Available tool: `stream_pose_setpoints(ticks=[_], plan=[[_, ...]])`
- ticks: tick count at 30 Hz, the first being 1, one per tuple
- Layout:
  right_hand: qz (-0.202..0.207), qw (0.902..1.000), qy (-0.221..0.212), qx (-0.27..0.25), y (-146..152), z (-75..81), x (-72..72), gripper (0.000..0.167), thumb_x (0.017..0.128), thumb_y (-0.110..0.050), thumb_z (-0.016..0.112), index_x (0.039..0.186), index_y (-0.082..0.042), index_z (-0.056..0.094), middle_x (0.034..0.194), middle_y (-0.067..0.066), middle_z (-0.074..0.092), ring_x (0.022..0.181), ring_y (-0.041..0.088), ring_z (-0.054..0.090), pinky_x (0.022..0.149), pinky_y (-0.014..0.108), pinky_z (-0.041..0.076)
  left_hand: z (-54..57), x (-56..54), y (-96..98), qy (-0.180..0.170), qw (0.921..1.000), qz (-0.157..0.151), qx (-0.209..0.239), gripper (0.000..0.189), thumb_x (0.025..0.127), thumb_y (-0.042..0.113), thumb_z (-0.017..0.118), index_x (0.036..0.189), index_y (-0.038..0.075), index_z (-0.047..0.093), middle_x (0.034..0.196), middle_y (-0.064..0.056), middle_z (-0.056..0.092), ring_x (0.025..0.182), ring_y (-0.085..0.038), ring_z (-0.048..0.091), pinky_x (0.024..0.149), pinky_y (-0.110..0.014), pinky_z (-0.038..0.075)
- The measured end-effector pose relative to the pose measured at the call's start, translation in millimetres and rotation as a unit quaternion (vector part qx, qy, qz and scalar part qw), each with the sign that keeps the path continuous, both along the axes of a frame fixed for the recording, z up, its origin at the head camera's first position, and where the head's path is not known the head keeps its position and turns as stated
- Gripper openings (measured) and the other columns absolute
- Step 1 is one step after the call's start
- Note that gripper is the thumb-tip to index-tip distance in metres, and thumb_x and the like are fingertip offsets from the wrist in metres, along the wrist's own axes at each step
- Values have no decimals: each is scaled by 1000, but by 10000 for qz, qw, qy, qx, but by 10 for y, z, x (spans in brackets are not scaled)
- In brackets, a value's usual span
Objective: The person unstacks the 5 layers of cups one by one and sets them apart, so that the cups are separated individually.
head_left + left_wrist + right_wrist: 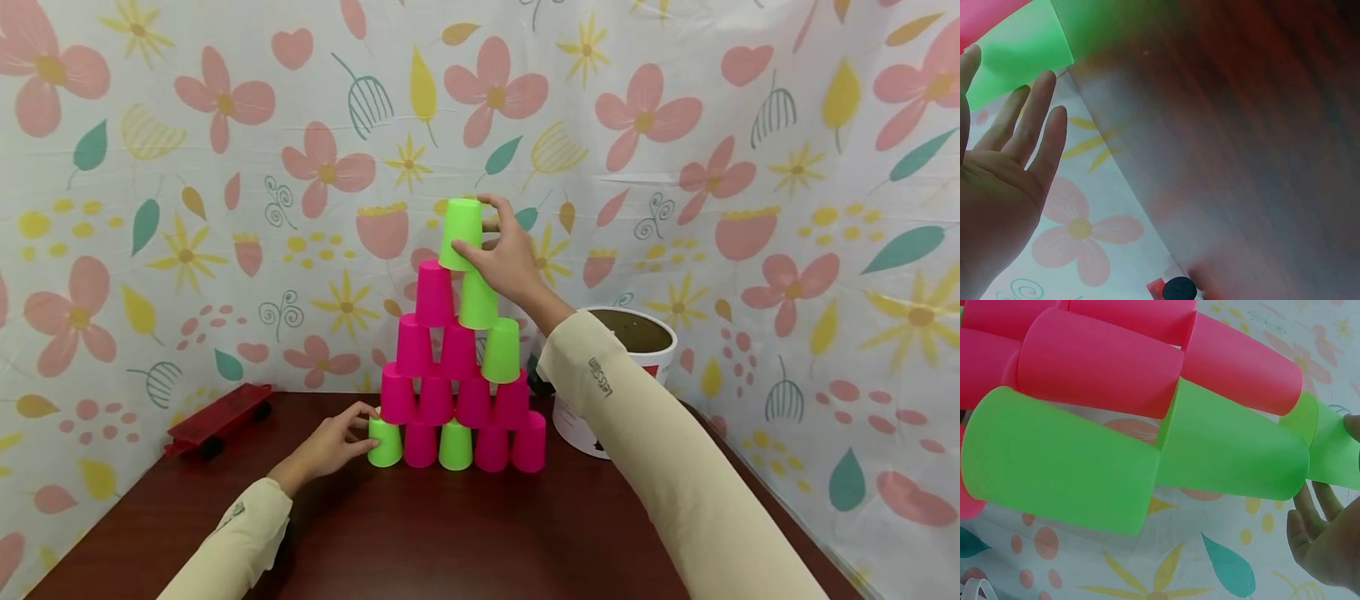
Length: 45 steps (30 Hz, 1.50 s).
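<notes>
Pink and green plastic cups, all mouth down, are stacked as a pyramid in the head view. My right hand (513, 257) holds the topmost green cup (460, 223) between thumb and fingers. That cup sits over a pink cup (435, 296) and a second green cup (478, 302), its rim right at their tops. Low at the left, my left hand (330, 443) has its fingertips at the side of the bottom row's end green cup (385, 446). In the left wrist view, its fingers look fairly straight beside that green cup (1029, 56).
Behind the pyramid's right side stands a white bucket (577, 429). A red skateboard-like thing (219, 419) with black wheels lies at the table's back left. The dark brown table (450, 533) meets a flower-patterned sheet (247, 192) at the back.
</notes>
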State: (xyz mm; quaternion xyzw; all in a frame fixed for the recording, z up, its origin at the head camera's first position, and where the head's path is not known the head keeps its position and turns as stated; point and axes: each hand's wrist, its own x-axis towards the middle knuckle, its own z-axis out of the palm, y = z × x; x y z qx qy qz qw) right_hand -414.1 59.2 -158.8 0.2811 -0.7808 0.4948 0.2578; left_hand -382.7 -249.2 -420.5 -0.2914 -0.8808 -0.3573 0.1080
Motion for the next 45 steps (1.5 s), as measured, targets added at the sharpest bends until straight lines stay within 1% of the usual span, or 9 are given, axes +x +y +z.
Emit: stream_pose_setpoints(ticks=[6,12,18,23,28,30,34,41,45], plan=[[64,9994,308,-136,124,-49,71,68,90,-27,75,148,-25,39,124,13,60,92,28,70,75,43,58,-5,-19,5,31,10000,-51,-21,34,93,12,70,120,13,50,120,-16,66,108,-33,67,79,-39,57],[-70,9985,534,-141,253,-104,232,65,89,-25,76,145,-24,42,124,14,58,93,31,68,76,45,57,-1,-43,2,107,9998,-134,-86,32,94,8,68,121,12,49,119,-20,67,98,-33,69,75,-35,56],[-114,9978,619,-191,355,-213,377,64,89,-24,76,143,-22,42,124,13,58,92,28,68,74,41,56,7,-56,-46,138,9997,-58,-196,34,94,6,68,121,13,49,119,-20,66,97,-35,69,74,-34,56],[-90,9964,751,-391,436,-234,506,63,88,-21,76,142,-21,44,124,13,57,93,27,66,69,38,54,12,-70,-56,151,9996,-91,-217,34,94,7,68,121,14,48,117,-20,68,98,-35,69,75,-35,56],[-24,9951,824,-538,521,-284,634,62,87,-17,77,141,-19,45,121,13,58,93,27,65,70,35,52,-8,-88,-61,97,9997,-33,-216,34,94,9,68,120,15,48,115,-20,68,93,-33,70,73,-36,57],[-40,9946,899,-520,553,-330,679,62,87,-15,77,140,-17,45,120,14,58,92,27,65,73,35,51,-18,-89,-62,95,9997,1,-208,34,94,9,68,120,16,48,114,-21,68,90,-31,70,73,-37,57],[-97,9944,957,-444,635,-449,757,61,85,-15,79,137,-15,46,117,13,59,88,26,66,69,33,52,-32,-86,-51,115,9998,-4,-191,34,94,8,69,121,15,49,113,-21,69,88,-30,71,73,-38,57],[-224,9948,981,-142,807,-713,901,62,83,-10,80,137,-13,48,116,14,55,78,26,64,58,29,52,-35,-70,-26,105,9997,33,-195,35,94,9,69,121,14,49,114,-21,68,90,-30,70,72,-36,57],[-429,9943,975,52,907,-868,974,61,82,-10,82,136,-13,51,110,13,58,79,24,65,65,29,50,-38,-74,-29,126,9998,38,-171,35,93,8,70,120,15,49,112,-21,69,89,-30,70,71,-35,57]])
